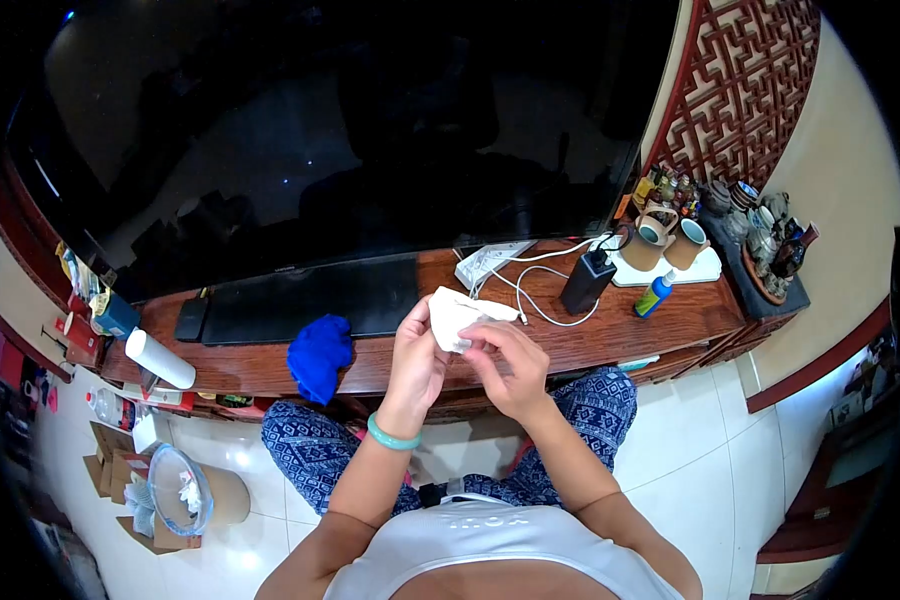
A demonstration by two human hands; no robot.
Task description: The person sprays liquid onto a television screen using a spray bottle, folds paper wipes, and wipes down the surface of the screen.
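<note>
My left hand (417, 360) holds a folded white sheet (452, 312), which looks like tissue or thin cloth, up in front of the wooden cabinet. The fingers of my right hand (510, 365) pinch its lower right edge. Whether anything lies inside the folds is hidden. To the left, a crumpled blue cloth (320, 357) rests at the cabinet's front edge, apart from both hands. White cables (545, 292) curl on the wood just right of the sheet.
A large dark TV (350, 130) stands behind. On the cabinet top (630, 335) are a power strip (490, 262), a black box (588, 282), a spray bottle (654, 297), brown pitchers (685, 245) and a white roll (160, 359). A waste bin (225, 495) and cardboard boxes stand at floor left.
</note>
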